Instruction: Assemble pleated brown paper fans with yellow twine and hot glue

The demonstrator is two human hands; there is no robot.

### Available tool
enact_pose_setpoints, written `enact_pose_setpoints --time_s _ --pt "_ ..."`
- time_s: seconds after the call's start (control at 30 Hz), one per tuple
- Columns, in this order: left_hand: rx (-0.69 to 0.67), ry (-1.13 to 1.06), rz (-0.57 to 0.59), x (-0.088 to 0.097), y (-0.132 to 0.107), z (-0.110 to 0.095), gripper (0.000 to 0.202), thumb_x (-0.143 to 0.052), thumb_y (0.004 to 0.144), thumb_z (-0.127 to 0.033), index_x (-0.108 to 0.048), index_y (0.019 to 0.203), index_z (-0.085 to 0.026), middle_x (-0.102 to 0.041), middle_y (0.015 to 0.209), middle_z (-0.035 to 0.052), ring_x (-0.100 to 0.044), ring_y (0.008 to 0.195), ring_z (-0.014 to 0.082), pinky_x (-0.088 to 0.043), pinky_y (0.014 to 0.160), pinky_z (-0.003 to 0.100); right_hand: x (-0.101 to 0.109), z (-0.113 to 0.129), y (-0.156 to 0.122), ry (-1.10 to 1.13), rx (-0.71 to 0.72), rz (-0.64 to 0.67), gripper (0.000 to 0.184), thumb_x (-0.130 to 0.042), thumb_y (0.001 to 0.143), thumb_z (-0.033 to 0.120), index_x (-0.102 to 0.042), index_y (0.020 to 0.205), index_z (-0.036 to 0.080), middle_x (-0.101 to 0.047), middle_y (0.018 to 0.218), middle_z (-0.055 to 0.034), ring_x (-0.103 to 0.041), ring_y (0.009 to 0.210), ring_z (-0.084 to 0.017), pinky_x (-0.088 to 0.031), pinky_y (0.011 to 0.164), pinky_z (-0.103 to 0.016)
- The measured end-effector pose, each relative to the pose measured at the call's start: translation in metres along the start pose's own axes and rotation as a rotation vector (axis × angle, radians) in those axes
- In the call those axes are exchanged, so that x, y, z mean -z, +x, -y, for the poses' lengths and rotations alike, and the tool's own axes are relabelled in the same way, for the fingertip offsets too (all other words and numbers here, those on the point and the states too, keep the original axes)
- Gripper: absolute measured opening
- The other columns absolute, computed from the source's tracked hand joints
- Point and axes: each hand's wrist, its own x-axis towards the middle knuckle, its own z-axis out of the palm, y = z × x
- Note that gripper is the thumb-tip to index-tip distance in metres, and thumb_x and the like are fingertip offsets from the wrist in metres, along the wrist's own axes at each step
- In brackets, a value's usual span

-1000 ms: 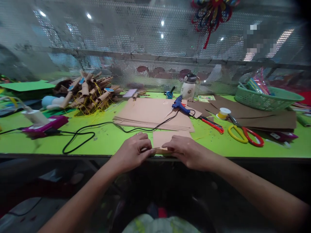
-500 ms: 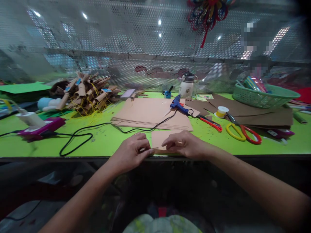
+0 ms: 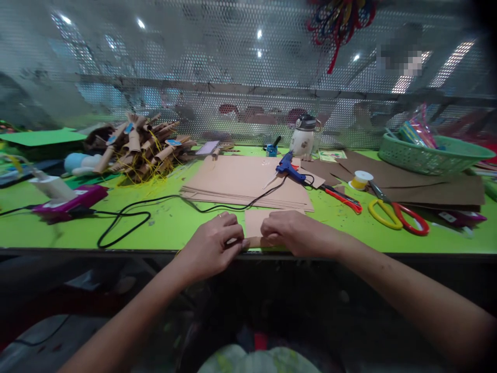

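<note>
At the table's front edge lies a small sheet of brown paper (image 3: 254,223), its near edge curled into a narrow roll between my hands. My left hand (image 3: 217,241) pinches the left end of that rolled edge with thumb and fingers. On its right end, my right hand (image 3: 293,233) is closed with curled fingers and covers much of the sheet. Just behind them is a stack of larger brown paper sheets (image 3: 233,178). A blue glue gun (image 3: 289,168) rests on the stack, its black cord running left across the paper.
Scissors (image 3: 396,212), a red-handled cutter (image 3: 345,199) and a spool of yellow thread (image 3: 361,180) lie on the right. A green basket (image 3: 435,155) sits behind them. Rolled paper tubes (image 3: 147,147) are piled at left, near a purple power strip (image 3: 72,202). A bottle (image 3: 303,140) stands behind.
My right hand's fingers have closed down onto the paper's near edge, which now shows as a roll. My left hand stays in place. The view has shifted slightly.
</note>
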Motion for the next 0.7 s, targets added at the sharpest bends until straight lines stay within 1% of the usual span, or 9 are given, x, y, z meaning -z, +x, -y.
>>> enact_pose_setpoints --time_s 0.07,0.17,0.23,0.33,0.4,0.47,0.7 --pt "0.005 -0.008 0.008 0.0 0.001 0.0 0.018 -0.05 0.086 -0.02 -0.055 0.069 -0.017 -0.049 0.076 0.0022 -0.046 0.075 0.0155 -0.036 0.067 0.027 -0.005 0.004 -0.003 -0.168 0.078 -0.051 0.008 -0.052 0.088 0.016 -0.059 0.083 0.016 -0.059 0.076 -0.0057 -0.049 0.074 -0.017 -0.034 0.066 -0.029" --pt "0.016 -0.03 0.016 0.0 0.001 0.002 0.018 -0.05 0.087 -0.021 -0.056 0.07 -0.017 -0.048 0.075 0.0018 -0.045 0.074 0.0152 -0.035 0.067 0.027 -0.014 0.012 -0.008 -0.341 0.156 -0.183 0.014 -0.049 0.09 0.014 -0.061 0.084 0.015 -0.06 0.08 -0.0074 -0.048 0.085 -0.021 -0.033 0.08 -0.039" --pt "0.018 -0.051 0.02 -0.001 0.001 0.002 0.019 -0.05 0.087 -0.022 -0.056 0.07 -0.017 -0.048 0.075 0.0016 -0.045 0.075 0.0151 -0.035 0.067 0.027 -0.022 0.017 -0.013 -0.365 0.155 -0.275 0.019 -0.045 0.092 0.014 -0.062 0.085 0.015 -0.061 0.082 -0.0077 -0.048 0.089 -0.022 -0.031 0.086 -0.044" --pt "0.022 -0.086 0.027 0.0 0.002 0.003 0.02 -0.051 0.088 -0.024 -0.057 0.07 -0.017 -0.049 0.073 0.0013 -0.045 0.075 0.015 -0.035 0.067 0.026 -0.033 0.02 -0.019 -0.309 0.138 -0.369 0.021 -0.041 0.094 0.013 -0.063 0.094 0.012 -0.062 0.087 -0.009 -0.048 0.091 -0.022 -0.032 0.085 -0.044" --pt "0.025 -0.111 0.029 0.0 0.004 0.003 0.023 -0.051 0.088 -0.026 -0.057 0.069 -0.017 -0.049 0.072 0.001 -0.045 0.074 0.0149 -0.035 0.067 0.026 -0.038 0.019 -0.021 -0.246 0.137 -0.395 0.023 -0.042 0.094 0.014 -0.06 0.106 0.011 -0.063 0.09 -0.01 -0.048 0.091 -0.022 -0.034 0.083 -0.042" --pt "0.031 -0.133 0.03 0.0 0.005 0.004 0.024 -0.051 0.088 -0.029 -0.057 0.068 -0.017 -0.049 0.071 0.0006 -0.045 0.074 0.0148 -0.035 0.066 0.026 -0.041 0.018 -0.02 -0.204 0.132 -0.395 0.025 -0.043 0.094 0.016 -0.058 0.113 0.011 -0.063 0.092 -0.0101 -0.048 0.091 -0.022 -0.035 0.081 -0.041" --pt "0.059 -0.176 0.047 0.001 0.006 0.005 0.02 -0.054 0.087 -0.027 -0.057 0.07 -0.017 -0.05 0.074 0.0005 -0.046 0.076 0.0148 -0.035 0.068 0.027 -0.044 0.019 -0.013 -0.19 0.069 -0.359 0.024 -0.043 0.094 0.019 -0.059 0.112 0.015 -0.063 0.095 -0.0091 -0.047 0.093 -0.023 -0.033 0.084 -0.043"
